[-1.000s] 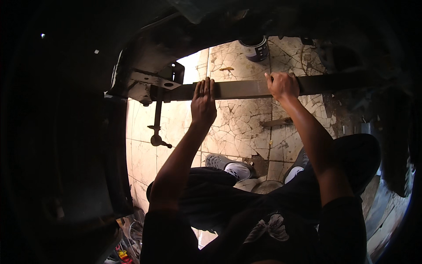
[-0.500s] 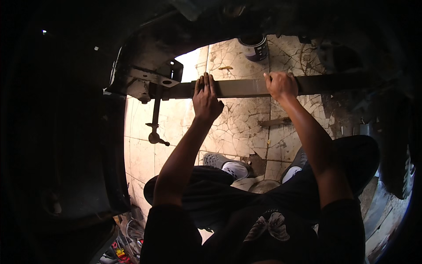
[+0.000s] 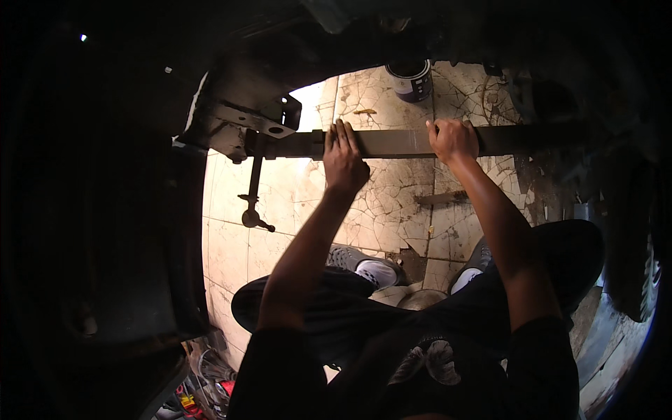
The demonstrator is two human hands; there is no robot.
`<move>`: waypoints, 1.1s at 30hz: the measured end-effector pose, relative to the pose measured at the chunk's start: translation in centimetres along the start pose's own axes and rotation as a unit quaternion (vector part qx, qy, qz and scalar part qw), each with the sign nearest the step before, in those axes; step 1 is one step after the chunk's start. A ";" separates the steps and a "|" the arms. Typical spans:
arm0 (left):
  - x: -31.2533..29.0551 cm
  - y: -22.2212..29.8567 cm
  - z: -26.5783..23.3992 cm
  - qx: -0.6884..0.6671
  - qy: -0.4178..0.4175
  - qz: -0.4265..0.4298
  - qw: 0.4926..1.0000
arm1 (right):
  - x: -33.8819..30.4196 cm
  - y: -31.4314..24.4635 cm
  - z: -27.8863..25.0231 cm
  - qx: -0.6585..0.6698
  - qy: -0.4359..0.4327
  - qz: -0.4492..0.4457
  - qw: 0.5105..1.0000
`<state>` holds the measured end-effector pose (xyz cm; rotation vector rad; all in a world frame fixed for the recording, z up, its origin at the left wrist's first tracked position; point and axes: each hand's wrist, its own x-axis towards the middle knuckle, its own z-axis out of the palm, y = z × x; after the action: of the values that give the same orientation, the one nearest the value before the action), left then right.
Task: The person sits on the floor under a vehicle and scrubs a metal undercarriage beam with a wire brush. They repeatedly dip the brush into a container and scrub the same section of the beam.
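Has a long, flat metal bar (image 3: 399, 142) crosswise in front, above a cracked tiled floor (image 3: 388, 189). Rests the left hand (image 3: 346, 162) on it, straight-fingered and unspread; grips it farther right with the right hand (image 3: 455, 140), curled. Has a ball-ended rod (image 3: 256, 175) hanging near the bar's left end, below a holed bracket (image 3: 257, 123), and a can (image 3: 413, 87) beyond.

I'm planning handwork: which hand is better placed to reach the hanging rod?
Probably the left hand: it lies open against the metal bar, nearer the hanging rod, while the right hand grips the bar farther right.
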<state>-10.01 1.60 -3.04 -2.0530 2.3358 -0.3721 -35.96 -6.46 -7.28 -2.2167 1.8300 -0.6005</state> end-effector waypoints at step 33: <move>-19.7 14.5 4.7 -0.782 0.056 -0.458 0.420 | -15.6 2.1 9.1 -0.008 -0.073 -0.256 0.964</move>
<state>-20.66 21.71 -13.16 -3.4315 0.5921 2.7634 -36.21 7.35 -19.07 -2.6771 1.1920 -0.4836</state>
